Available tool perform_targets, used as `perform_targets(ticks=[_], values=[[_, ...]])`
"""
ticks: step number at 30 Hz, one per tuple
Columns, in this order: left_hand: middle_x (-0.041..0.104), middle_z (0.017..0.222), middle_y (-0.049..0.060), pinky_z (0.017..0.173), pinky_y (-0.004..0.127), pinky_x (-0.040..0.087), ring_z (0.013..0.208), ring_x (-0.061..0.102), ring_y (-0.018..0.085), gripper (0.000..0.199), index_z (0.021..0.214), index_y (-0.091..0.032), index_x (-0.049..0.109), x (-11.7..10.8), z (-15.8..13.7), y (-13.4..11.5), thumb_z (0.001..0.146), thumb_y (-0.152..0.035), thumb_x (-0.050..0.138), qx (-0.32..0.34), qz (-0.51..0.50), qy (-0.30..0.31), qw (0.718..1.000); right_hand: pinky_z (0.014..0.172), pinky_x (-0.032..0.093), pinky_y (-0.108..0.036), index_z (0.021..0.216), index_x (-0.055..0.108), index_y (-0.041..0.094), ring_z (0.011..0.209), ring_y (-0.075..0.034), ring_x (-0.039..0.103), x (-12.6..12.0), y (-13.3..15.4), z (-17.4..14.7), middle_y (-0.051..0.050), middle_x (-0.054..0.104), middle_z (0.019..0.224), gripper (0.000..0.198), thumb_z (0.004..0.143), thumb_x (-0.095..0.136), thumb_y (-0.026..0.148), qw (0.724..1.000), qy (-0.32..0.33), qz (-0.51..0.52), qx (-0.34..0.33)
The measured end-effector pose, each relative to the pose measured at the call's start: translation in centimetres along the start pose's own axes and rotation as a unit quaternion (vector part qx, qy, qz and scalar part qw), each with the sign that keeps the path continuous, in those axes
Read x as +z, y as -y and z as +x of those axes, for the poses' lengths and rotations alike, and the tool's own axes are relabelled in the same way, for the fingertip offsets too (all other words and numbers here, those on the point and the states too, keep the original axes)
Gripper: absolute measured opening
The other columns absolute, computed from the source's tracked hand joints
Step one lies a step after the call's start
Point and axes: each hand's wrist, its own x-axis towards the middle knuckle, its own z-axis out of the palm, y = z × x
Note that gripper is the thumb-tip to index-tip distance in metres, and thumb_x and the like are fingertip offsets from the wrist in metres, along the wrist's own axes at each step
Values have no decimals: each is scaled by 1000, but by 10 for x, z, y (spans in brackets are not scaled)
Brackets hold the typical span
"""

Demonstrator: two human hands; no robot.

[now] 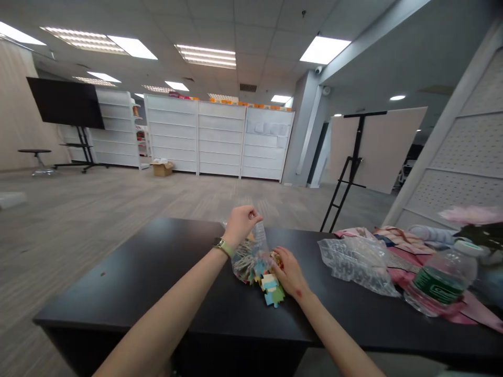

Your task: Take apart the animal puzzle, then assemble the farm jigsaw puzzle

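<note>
A clear plastic bag [245, 264] of jigsaw puzzle pieces rests on the black table [173, 262]. My left hand [240, 224], with a light green watch band on its wrist, pinches the top of the bag and lifts it. Several joined-looking puzzle pieces [273, 290], blue, green and cream, lie on the table at the bag's mouth. Close beside them my right hand [288, 269] has its fingers curled round more colourful pieces at the bag's opening. Its fingertips are partly hidden, and how many pieces it grips I cannot make out.
To the right lie a crumpled clear plastic wrapper [357, 262], pink cloth [404, 262] and a water bottle [440, 280] with a green label. A pink flower [471, 214] leans in at the right edge. Beyond the table stand an easel board [377, 146] and white shelves [220, 139].
</note>
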Motion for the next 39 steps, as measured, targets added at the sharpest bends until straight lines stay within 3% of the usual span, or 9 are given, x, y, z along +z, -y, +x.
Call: perform_targets(ticks=[3, 6, 10, 14, 19, 24, 33, 39], values=[[54, 61, -4, 59, 25, 30, 60, 49, 14, 19, 66, -19, 67, 0, 8, -9, 78, -29, 79, 22, 55, 17, 998, 114, 39, -48, 131, 60, 15, 129, -28, 53, -8, 11, -13, -15, 60, 134, 43, 95, 44, 32, 999, -36, 5, 3], [56, 62, -3, 58, 24, 30, 60, 51, 15, 18, 69, -20, 69, -3, 12, -19, 79, -30, 78, 41, 104, 29, 993, 117, 34, -52, 148, 43, 18, 141, -30, 41, -10, 27, -41, -16, 45, 151, 57, 92, 46, 29, 998, -60, 8, -4], [60, 63, -2, 58, 25, 30, 62, 55, 16, 17, 71, -20, 69, -5, 18, -39, 81, -31, 79, 71, 162, 48, 983, 120, 22, -62, 161, 9, 28, 154, -39, 8, 1, 41, -72, -11, 3, 169, 98, 82, 65, 36, 998, -6, -44, -35], [65, 71, 1, 61, 26, 32, 70, 60, 19, 15, 77, -21, 71, 4, 24, -68, 83, -32, 78, 112, 209, 83, 968, 119, 20, -63, 161, -5, 28, 154, -38, 1, 10, 39, -72, -13, -4, 169, 112, 79, 70, 36, 998, 22, -59, 6], [67, 71, 2, 60, 26, 33, 70, 62, 21, 11, 80, -22, 71, 25, 14, -84, 84, -30, 77, 126, 240, 137, 953, 120, 19, -60, 162, 7, 27, 154, -36, 8, 7, 40, -64, -13, 9, 168, 111, 77, 75, 45, 998, 33, -55, 11], [65, 68, 1, 58, 26, 33, 66, 61, 20, 10, 82, -22, 71, 26, -1, -81, 87, -31, 72, 108, 249, 134, 953, 120, 17, -61, 159, 27, 28, 151, -40, 19, 6, 42, -63, -12, 25, 165, 95, 80, 70, 56, 997, 48, -65, 9], [61, 65, -1, 58, 26, 31, 62, 56, 18, 11, 79, -21, 70, -22, 16, -77, 83, -30, 75, 95, 248, 90, 960, 120, 20, -58, 156, 36, 24, 150, -40, 23, 17, 38, -50, -13, 33, 162, 88, 81, 68, 59, 995, 37, -97, 12], [54, 60, -3, 58, 26, 28, 59, 51, 16, 14, 74, -20, 68, -62, 29, -71, 82, -30, 74, 86, 254, 46, 962, 119, 24, -56, 152, 43, 24, 150, -35, 27, 19, 36, -45, -11, 37, 160, 61, 95, 51, 43, 993, 39, -113, 17]])
